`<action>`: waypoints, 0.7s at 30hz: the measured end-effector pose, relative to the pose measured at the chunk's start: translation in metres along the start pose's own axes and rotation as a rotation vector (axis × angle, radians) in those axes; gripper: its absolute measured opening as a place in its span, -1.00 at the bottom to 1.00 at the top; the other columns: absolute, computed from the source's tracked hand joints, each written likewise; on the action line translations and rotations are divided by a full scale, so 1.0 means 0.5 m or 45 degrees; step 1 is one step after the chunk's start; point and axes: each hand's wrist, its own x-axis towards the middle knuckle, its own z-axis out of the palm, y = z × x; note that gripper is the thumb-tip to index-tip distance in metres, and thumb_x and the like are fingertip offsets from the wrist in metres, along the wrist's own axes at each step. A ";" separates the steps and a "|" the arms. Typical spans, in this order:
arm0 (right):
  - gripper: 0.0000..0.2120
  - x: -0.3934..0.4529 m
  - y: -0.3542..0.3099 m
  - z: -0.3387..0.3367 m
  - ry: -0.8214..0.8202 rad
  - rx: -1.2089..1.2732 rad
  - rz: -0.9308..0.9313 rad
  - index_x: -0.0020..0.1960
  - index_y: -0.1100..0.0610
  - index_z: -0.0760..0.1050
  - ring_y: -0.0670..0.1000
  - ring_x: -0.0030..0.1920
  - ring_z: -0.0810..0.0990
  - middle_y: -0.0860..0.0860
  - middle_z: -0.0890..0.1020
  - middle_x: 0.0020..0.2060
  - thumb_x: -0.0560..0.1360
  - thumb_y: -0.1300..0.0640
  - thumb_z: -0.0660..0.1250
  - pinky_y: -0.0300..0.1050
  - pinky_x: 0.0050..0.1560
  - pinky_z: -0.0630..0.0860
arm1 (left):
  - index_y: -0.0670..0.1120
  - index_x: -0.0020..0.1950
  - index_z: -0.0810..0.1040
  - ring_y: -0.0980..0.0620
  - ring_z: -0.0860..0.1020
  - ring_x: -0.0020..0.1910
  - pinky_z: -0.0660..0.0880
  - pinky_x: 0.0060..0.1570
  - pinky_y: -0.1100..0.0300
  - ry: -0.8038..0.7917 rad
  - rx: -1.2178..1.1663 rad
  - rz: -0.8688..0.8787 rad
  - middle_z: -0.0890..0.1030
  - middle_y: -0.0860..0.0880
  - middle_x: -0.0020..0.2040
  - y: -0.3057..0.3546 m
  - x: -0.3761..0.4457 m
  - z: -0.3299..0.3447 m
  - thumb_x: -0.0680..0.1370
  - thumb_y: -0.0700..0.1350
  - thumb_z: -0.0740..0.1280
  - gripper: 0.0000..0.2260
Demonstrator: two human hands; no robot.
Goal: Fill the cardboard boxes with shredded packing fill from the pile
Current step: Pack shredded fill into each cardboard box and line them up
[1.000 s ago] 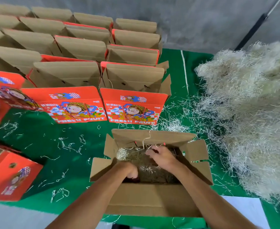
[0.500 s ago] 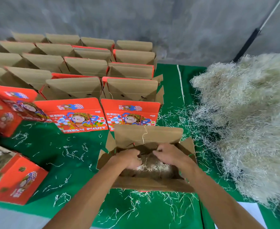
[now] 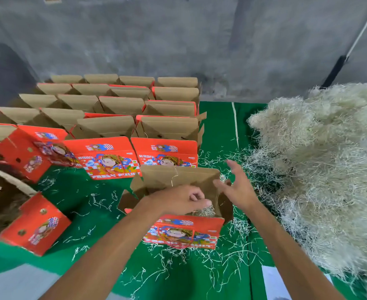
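Heaping up on the green surface (image 3: 221, 131), the pile of shredded packing fill (image 3: 321, 169) is the biggest thing in view and lies to the right of the open box (image 3: 182, 230) that the person works at. Behind that box, toward the grey wall (image 3: 178, 40), stand rows of empty red-and-brown boxes (image 3: 117, 109) with their flaps up. To the left of the open box, near the surface's edge, another red box (image 3: 33, 228) sits tilted, its dark opening showing some fill inside. The open box itself shows its printed red front toward the person, and a little pale fill (image 3: 206, 211) is visible in it by the near wall.

Both forearms reach forward from the bottom of the view. The left hand (image 3: 178, 199) hovers over the box's opening, palm down, with its fingers curled inward; whether they pinch any strands cannot be told. The right hand (image 3: 236, 187) is above the box's right flap, on the side toward the pile, fingers spread apart and holding nothing. Loose strands (image 3: 200, 263) lie scattered on the surface in front of and around the open box.
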 end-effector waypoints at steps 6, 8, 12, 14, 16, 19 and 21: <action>-0.50 -0.019 0.015 0.025 -0.327 0.465 0.159 0.19 -0.46 0.44 -0.20 0.03 0.67 -0.22 0.65 0.08 0.55 0.17 0.37 -0.23 -0.16 0.53 | 0.21 0.07 0.61 0.27 0.59 0.00 0.56 0.09 0.10 -0.028 0.065 -0.074 0.64 0.26 0.03 -0.003 -0.054 0.017 0.34 0.61 0.18 -0.40; -0.53 -0.012 -0.001 0.042 -0.362 0.469 0.163 0.18 -0.41 0.46 -0.12 -0.02 0.71 -0.17 0.68 0.07 0.58 0.19 0.32 -0.28 -0.27 0.60 | 0.22 0.06 0.60 0.35 0.58 -0.17 0.52 -0.16 0.21 -0.035 0.067 -0.078 0.63 0.32 -0.11 -0.013 -0.080 0.018 0.29 0.59 0.28 -0.43; -0.68 -0.011 -0.042 0.102 -0.428 0.402 0.146 0.16 -0.38 0.48 -0.23 -0.09 0.69 -0.22 0.67 0.02 0.59 0.06 0.34 -0.34 -0.29 0.53 | 0.13 0.16 0.61 0.06 0.64 -0.13 0.50 -0.19 0.18 0.008 0.255 -0.162 0.68 0.10 -0.01 -0.067 -0.124 0.011 0.37 0.40 0.41 -0.50; -0.77 -0.015 -0.064 0.144 -0.461 0.367 0.131 0.14 -0.35 0.49 -0.18 -0.07 0.68 -0.19 0.66 0.00 0.59 -0.02 0.34 -0.23 -0.18 0.44 | 0.07 0.17 0.63 0.00 0.62 -0.16 0.51 -0.19 0.16 0.000 0.273 -0.228 0.68 0.02 -0.01 -0.099 -0.148 0.000 0.47 0.17 0.41 -0.67; -0.82 -0.020 -0.089 0.193 -0.454 0.321 0.128 0.13 -0.29 0.48 -0.16 -0.04 0.63 -0.17 0.61 0.02 0.59 -0.04 0.34 -0.20 -0.17 0.42 | 0.05 0.19 0.63 0.07 0.56 -0.23 0.43 -0.24 0.22 0.002 0.303 -0.309 0.65 0.05 -0.07 -0.128 -0.182 -0.012 0.51 0.00 0.38 -0.75; -0.89 -0.031 -0.133 0.263 -0.469 0.304 0.093 0.04 -0.22 0.50 -0.07 -0.08 0.66 -0.10 0.64 -0.03 0.60 0.01 0.34 -0.11 -0.12 0.50 | 0.03 0.18 0.65 0.21 0.47 -0.36 0.33 -0.40 0.29 0.026 0.323 -0.399 0.61 0.09 -0.20 -0.175 -0.238 -0.024 0.52 -0.19 0.32 -0.72; -0.89 -0.041 -0.156 0.309 -0.514 0.293 0.061 -0.01 -0.23 0.53 -0.10 -0.17 0.68 -0.11 0.67 -0.10 0.59 0.01 0.35 -0.10 -0.14 0.54 | 0.02 0.18 0.66 0.13 0.54 -0.30 0.45 -0.34 0.25 0.048 0.365 -0.456 0.63 0.09 -0.17 -0.211 -0.277 -0.028 0.49 -0.25 0.29 -0.67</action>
